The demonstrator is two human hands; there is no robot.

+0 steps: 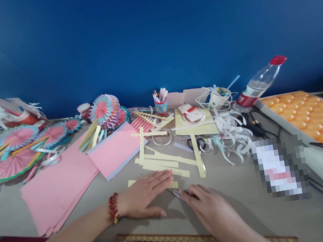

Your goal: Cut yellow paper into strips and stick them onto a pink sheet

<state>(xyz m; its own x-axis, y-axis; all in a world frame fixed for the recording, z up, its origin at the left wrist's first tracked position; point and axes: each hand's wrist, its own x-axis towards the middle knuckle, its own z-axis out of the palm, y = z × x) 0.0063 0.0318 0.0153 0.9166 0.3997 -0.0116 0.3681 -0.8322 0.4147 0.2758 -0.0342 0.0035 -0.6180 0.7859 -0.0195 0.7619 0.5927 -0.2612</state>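
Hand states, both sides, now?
Left hand: open, laid flat over a pale yellow paper strip.
Right hand: closed, holding a small tool; exact type unclear.

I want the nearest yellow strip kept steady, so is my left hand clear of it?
No, your left hand lies flat over the yellow strip.

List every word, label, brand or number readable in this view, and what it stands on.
None can be read.
Bottle label: too blurred to read.
Pixelated item: obscured, unreadable.
Red-and-white packet: too small to tell if it bears text.
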